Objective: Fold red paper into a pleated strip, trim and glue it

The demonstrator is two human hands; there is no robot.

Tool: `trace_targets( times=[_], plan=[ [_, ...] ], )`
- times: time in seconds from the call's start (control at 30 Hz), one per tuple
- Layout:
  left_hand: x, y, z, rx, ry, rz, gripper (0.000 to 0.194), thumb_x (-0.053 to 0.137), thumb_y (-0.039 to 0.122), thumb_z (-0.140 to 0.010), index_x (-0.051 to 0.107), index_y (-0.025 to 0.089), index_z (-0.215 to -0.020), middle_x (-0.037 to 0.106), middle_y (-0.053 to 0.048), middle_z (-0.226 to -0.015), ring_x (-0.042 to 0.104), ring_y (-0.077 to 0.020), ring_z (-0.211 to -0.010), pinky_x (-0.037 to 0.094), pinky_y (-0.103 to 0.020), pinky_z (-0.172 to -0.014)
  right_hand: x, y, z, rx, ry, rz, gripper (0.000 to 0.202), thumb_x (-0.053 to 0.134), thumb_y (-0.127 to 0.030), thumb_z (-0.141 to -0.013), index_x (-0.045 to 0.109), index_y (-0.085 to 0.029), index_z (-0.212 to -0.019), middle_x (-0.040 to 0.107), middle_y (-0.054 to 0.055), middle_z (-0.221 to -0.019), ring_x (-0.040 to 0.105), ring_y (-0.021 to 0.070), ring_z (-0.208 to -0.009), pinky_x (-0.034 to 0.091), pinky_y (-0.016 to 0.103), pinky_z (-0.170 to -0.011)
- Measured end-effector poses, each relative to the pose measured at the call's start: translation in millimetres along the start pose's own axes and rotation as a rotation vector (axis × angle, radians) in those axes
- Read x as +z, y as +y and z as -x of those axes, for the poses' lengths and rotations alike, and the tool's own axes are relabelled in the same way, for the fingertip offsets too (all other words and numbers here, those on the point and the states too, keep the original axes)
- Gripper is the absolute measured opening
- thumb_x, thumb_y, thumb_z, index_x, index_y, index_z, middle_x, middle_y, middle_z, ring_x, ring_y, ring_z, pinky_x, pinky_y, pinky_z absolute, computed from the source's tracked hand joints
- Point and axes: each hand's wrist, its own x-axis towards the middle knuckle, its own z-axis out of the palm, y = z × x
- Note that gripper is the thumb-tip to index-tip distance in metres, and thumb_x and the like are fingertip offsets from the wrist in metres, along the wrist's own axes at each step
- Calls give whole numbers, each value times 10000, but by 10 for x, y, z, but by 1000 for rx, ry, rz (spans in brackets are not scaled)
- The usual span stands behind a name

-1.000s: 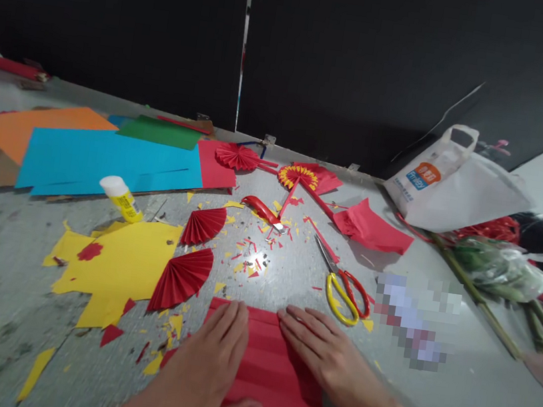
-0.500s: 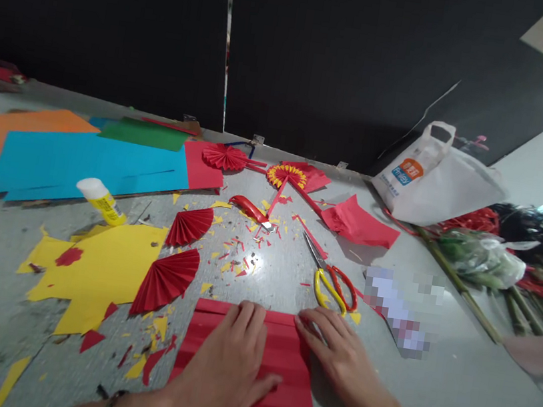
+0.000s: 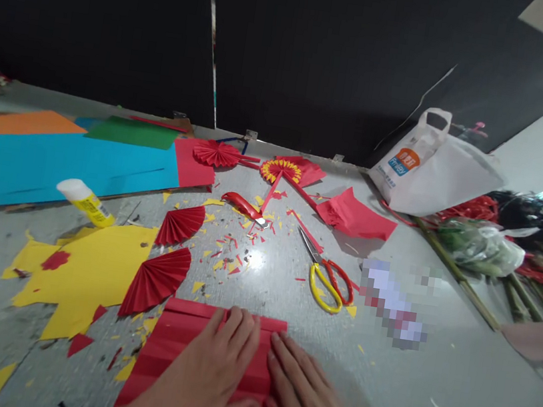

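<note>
A sheet of red paper (image 3: 165, 343) with crosswise creases lies in front of me, its far edge folded over in a narrow strip. My left hand (image 3: 213, 364) presses its fingertips on that strip, thumb stretched out to the side over the paper. My right hand (image 3: 303, 386) rests on the sheet's right side, fingers stretched out and side by side. Beyond the hands lie scissors (image 3: 326, 275) with one yellow and one red handle. Two pleated red paper fans (image 3: 157, 282) sit left of the sheet, beside cut yellow paper (image 3: 95, 266).
A red utility knife (image 3: 243, 207) lies among paper scraps. A glue stick (image 3: 84, 201) stands tilted by blue card (image 3: 79, 166). Paper rosettes (image 3: 280, 172) are at the back. At right are a white bag (image 3: 432, 169) and plant stems (image 3: 458, 277).
The red sheet has turned slightly and moved left. My right hand has come down and left onto the paper, closer to the left hand. The whole view has shifted a little.
</note>
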Motion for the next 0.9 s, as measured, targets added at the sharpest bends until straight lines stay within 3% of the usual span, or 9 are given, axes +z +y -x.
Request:
trace_targets(
  times=[0.07,0.23,0.37,0.47,0.73,0.83,0.9],
  plan=[
    [-24,-43,-41,58,-8,1,789,509,685,-1103,643,52,-1555,666,-277,-1516,626,-455,-1341,477,-611,-1101,30,-41,-4,22,12,9,368,526,-151,-1090,720,-50,-1386,752,164,-1464,738,290,-1353,651,362,-1081],
    [72,-162,-20,196,102,63,721,548,586,-1120,550,62,-1614,578,-195,-1652,529,-353,-1479,413,-476,-1216,23,-98,-29,62,52,22,376,483,-108,-1067,726,-57,-1350,756,156,-1456,743,286,-1346,643,381,-1094],
    [128,-156,4,172,90,105,746,556,578,-1117,492,58,-1649,550,-196,-1676,495,-348,-1517,377,-457,-1264,-28,-134,-27,72,38,51,385,454,-72,-1061,733,-68,-1326,773,144,-1428,760,266,-1318,630,358,-1102],
    [94,-132,3,171,69,124,770,569,584,-1108,474,56,-1661,545,-196,-1682,487,-347,-1534,384,-453,-1272,-63,-153,-6,76,15,65,398,444,-81,-1069,735,-76,-1339,782,142,-1412,780,240,-1283,619,311,-1101],
    [14,-133,-24,154,10,175,833,611,599,-1074,442,66,-1692,526,-179,-1705,481,-361,-1553,417,-484,-1264,-63,-149,40,75,-2,19,447,443,-23,-979,718,-74,-1328,771,161,-1420,764,256,-1309,607,329,-1116],
    [6,-124,-33,165,21,141,807,594,610,-1082,499,48,-1654,545,-186,-1688,526,-375,-1518,460,-494,-1225,-76,-133,27,119,-28,6,476,475,-112,-1049,623,-35,-1495,686,183,-1540,663,274,-1449,561,359,-1181],
    [0,-117,-23,165,26,127,789,581,607,-1090,526,39,-1634,551,-196,-1679,523,-386,-1525,467,-503,-1221,-87,-125,5,134,-67,-10,607,477,-233,-1119,427,10,-1673,590,199,-1635,567,289,-1539,540,391,-1210]
  ],
)
